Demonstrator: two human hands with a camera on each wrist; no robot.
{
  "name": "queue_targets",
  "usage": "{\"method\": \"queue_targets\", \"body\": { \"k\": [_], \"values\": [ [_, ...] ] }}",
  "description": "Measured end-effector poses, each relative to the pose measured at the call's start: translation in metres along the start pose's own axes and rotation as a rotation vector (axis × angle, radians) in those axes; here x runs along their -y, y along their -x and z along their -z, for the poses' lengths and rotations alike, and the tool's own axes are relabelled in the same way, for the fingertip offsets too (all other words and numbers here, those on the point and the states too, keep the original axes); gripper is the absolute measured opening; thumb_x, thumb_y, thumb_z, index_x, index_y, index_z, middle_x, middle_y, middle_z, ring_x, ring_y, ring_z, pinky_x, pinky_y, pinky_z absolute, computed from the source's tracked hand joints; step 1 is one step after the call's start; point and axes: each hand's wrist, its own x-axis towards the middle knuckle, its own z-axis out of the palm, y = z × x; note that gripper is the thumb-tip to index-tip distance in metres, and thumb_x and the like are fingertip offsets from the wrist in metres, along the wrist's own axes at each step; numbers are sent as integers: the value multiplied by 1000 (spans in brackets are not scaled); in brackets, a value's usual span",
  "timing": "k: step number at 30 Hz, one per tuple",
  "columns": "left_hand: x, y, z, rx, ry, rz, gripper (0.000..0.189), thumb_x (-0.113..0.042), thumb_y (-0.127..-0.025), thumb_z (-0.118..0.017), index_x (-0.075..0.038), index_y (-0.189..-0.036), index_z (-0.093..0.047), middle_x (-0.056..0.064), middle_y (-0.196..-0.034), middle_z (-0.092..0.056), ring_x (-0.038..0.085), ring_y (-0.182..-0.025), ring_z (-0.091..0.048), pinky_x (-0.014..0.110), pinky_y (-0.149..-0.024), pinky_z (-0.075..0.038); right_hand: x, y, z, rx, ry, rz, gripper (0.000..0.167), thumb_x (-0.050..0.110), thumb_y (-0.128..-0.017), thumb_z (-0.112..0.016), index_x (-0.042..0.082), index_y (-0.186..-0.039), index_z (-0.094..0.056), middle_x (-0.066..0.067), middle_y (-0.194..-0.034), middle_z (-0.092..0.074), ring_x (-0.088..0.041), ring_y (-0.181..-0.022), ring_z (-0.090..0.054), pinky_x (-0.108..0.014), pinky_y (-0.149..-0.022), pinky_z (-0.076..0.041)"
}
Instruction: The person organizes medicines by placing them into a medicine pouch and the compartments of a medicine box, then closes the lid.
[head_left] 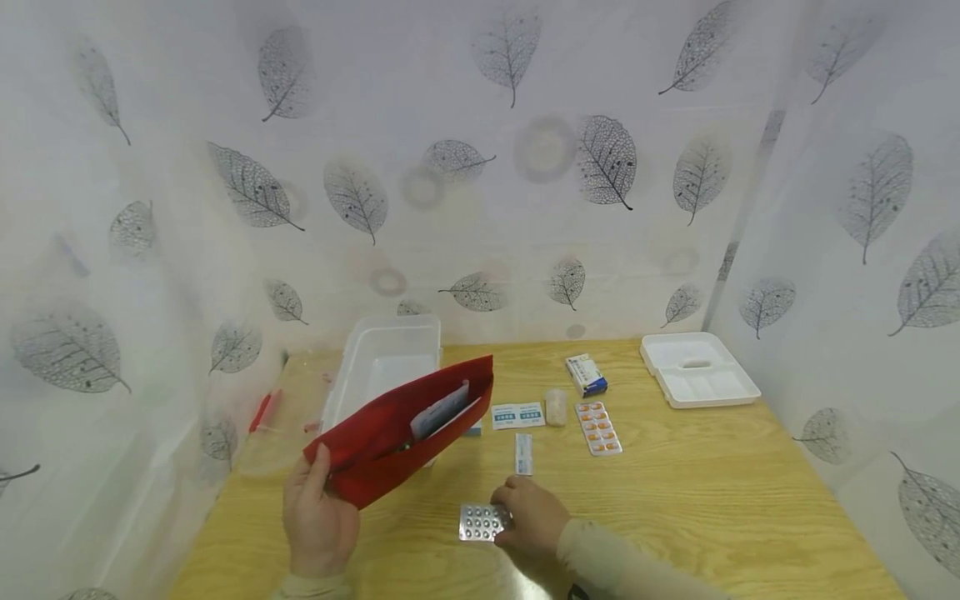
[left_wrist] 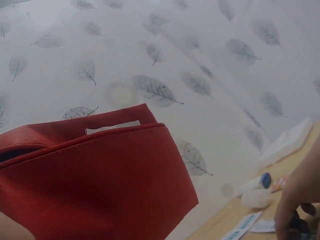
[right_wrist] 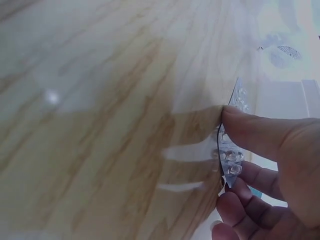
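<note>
A red zippered pouch hangs tilted above the table, unzipped, with a pale packet showing inside it. My left hand grips its lower left end, thumb over the near edge. In the left wrist view the pouch fills the lower left. Near the table's front, my right hand pinches a silver blister pack by its right end. The right wrist view has the blister pack edge-on at the tabletop, between thumb and fingers.
Beyond the right hand lie a small white packet, blue-and-white sachets, a whitish roll, an orange-pill blister pack and a medicine box. A white tray stands back right. Behind the pouch sits a white bin.
</note>
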Motion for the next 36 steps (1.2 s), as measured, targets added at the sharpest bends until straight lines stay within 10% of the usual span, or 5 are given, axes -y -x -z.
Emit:
{"method": "queue_targets", "body": {
  "k": [24, 36],
  "values": [
    [5, 6, -5, 7, -34, 46, 27, -13, -103, -44, 6, -109, -63, 9, -101, -67, 23, -98, -61, 36, -84, -51, -56, 31, 46, 58, -222, -59, 20, 7, -82, -70, 20, -94, -61, 11, -80, -62, -3, -69, -54, -25, -60, -47],
    [12, 13, -10, 76, -99, 64, 26, -12, -102, -45, 3, -106, -66, 6, -98, -68, 18, -96, -62, 32, -84, -51, -66, 46, 125, -84, -301, -36, 10, 11, -90, -67, 15, -99, -64, 7, -85, -66, -5, -73, -61, -25, -64, -52]
  ]
}}
